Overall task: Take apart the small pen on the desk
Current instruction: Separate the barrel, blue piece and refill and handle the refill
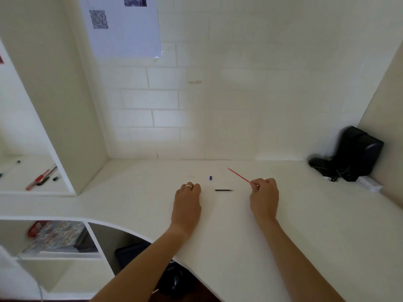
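A thin red refill (pixel 238 175) sticks out up-left from my right hand (pixel 264 198), whose fingers pinch its near end. Between my hands a short black pen part (pixel 224 190) lies flat on the white desk (pixel 305 236). A small blue cap (pixel 210 178) rests a little farther back. My left hand (pixel 187 200), with a ring on one finger, rests knuckles-up on the desk, fingers curled under; I cannot see anything in it.
A black device with cables (pixel 351 155) stands in the back right corner beside a white box (pixel 369 184). The left shelf holds several red and black pens (pixel 41 177). A lower cubby holds a patterned box (pixel 56 236). A paper with a QR code (pixel 120 25) hangs on the wall.
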{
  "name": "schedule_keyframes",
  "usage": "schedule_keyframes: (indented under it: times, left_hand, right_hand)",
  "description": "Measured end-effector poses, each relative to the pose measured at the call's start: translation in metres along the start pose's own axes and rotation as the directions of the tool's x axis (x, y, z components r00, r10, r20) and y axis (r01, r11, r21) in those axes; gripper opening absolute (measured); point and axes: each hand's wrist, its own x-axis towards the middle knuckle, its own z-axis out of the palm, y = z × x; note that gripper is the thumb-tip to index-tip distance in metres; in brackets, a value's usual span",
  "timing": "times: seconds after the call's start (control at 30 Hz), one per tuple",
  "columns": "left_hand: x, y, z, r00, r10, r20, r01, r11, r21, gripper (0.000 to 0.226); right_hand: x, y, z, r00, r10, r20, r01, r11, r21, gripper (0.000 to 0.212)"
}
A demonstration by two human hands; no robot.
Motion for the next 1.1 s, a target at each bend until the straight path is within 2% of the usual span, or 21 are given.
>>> schedule_keyframes:
  times: [0.37, 0.83, 0.93, 1.0, 1.1]
  left_hand:
    - [0.004, -0.003, 0.004, 0.999, 0.007, 0.033, -0.007, 1.000, 0.000, 0.038]
    - [0.004, -0.002, 0.004, 1.000, 0.011, 0.004, -0.011, 1.000, -0.021, 0.040]
    - [0.004, -0.002, 0.004, 1.000, 0.010, 0.000, -0.010, 1.000, -0.019, 0.041]
    - [0.005, -0.002, 0.004, 1.000, 0.008, -0.013, -0.009, 1.000, -0.013, 0.040]
    - [0.004, -0.002, 0.002, 1.000, 0.002, -0.020, -0.003, 1.000, -0.023, 0.039]
  right_hand:
    - [0.031, -0.019, 0.038, 0.985, -0.024, 0.174, 0.041, 0.995, -0.096, 0.012]
    - [0.024, -0.014, 0.045, 0.988, -0.027, 0.155, 0.043, 0.994, -0.101, 0.011]
    - [0.017, -0.024, 0.041, 0.968, -0.217, 0.129, 0.232, 0.966, -0.111, 0.013]
    - [0.010, -0.030, 0.040, 0.904, -0.368, 0.215, 0.399, 0.909, -0.121, 0.014]
    - [0.000, -0.031, 0.041, 0.842, -0.410, 0.350, 0.478, 0.869, -0.129, 0.017]
